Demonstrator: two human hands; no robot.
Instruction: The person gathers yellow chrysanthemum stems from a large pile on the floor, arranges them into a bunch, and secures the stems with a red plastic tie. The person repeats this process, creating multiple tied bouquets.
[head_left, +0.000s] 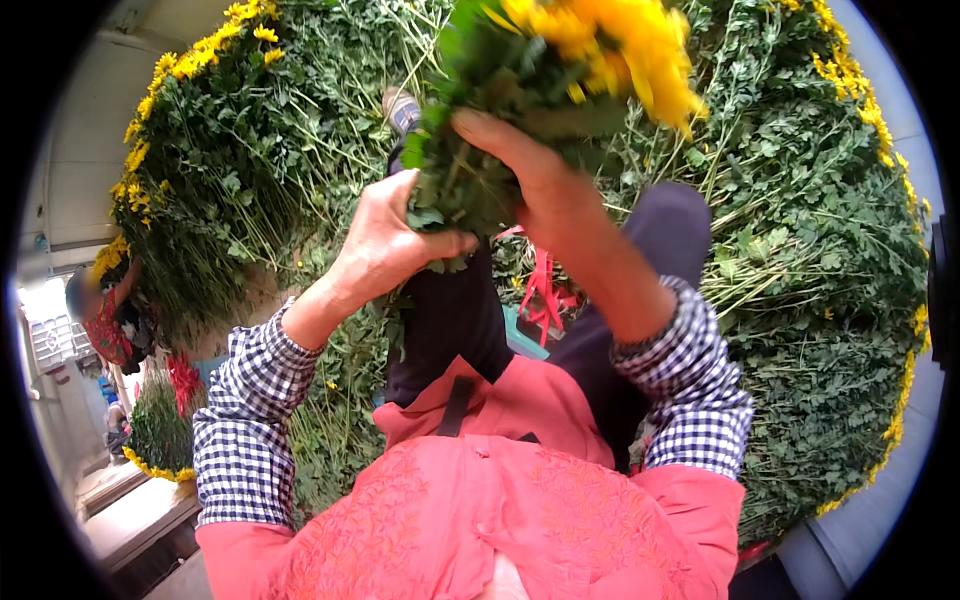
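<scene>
A leafy bunch of yellow chrysanthemums (472, 176) is held up in front of me, its blooms blurred at the top right. My left hand (390, 236) cups the lower leafy part from the left, the thumb and a finger showing at its edge. From the right, my right hand (544, 180) grips the bunch higher up, below the blooms; some of its fingers are hidden. Between my knees, red ribbon strips (544, 289) lie by a teal plastic object (521, 334), partly covered by my legs.
Thick piles of chrysanthemum stems lie at the left (232, 150) and right (825, 255), blooms facing outward. Another person (112, 322) is at the far left. Near that person stands a smaller flower stack (161, 424) with red ribbons (184, 379). Loose stems surround my shoe (403, 112).
</scene>
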